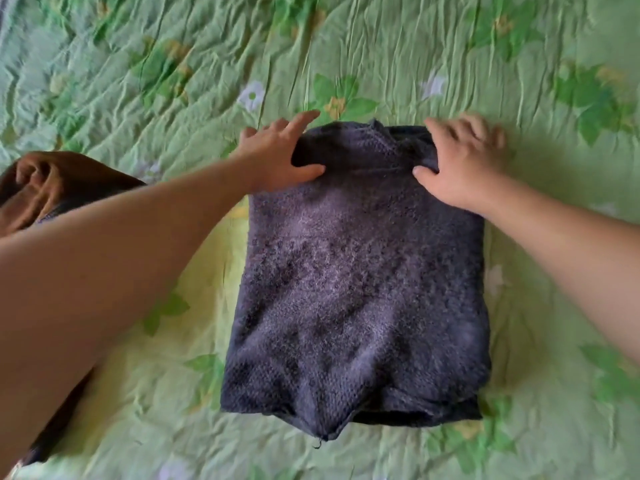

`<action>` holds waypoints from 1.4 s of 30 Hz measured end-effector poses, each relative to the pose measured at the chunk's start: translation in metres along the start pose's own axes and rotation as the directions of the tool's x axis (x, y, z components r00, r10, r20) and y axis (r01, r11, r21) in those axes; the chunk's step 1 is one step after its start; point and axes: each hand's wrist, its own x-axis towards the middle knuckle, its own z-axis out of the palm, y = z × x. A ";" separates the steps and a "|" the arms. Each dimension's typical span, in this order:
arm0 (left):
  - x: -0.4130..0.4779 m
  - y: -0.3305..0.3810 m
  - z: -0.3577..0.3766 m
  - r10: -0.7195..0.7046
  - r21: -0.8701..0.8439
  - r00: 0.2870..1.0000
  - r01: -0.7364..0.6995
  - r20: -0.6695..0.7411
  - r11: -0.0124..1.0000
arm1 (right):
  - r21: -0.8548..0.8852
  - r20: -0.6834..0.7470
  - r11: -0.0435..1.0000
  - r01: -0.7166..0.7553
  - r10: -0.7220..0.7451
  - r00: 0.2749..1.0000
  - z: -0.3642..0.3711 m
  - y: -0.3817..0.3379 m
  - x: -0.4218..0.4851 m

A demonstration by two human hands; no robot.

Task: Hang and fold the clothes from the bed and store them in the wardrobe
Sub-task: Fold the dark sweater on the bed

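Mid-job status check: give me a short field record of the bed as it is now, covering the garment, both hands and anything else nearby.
garment: dark blue knitted sweater, lying flat, folded into a rectangle
surface: green floral bedspread
left hand: holds the sweater's far left corner, thumb on top
right hand: holds the far right corner, thumb on top
other: brown garment at the left, partly behind the left arm
wardrobe: not in view
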 end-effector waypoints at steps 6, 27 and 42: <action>-0.019 0.019 -0.035 0.093 -0.130 0.981 -0.072 0.168 0.989 | 0.061 0.307 0.998 0.023 -0.040 0.951 -0.049 -0.017 -0.019; -0.354 0.076 0.114 0.180 0.026 0.983 -0.181 0.035 0.983 | 0.096 -0.055 0.915 0.391 -0.387 0.920 0.056 -0.050 -0.353; -0.266 0.058 0.189 0.125 0.149 0.952 -0.086 -0.278 0.985 | -0.075 -0.097 0.974 0.214 -0.221 0.970 0.126 -0.075 -0.270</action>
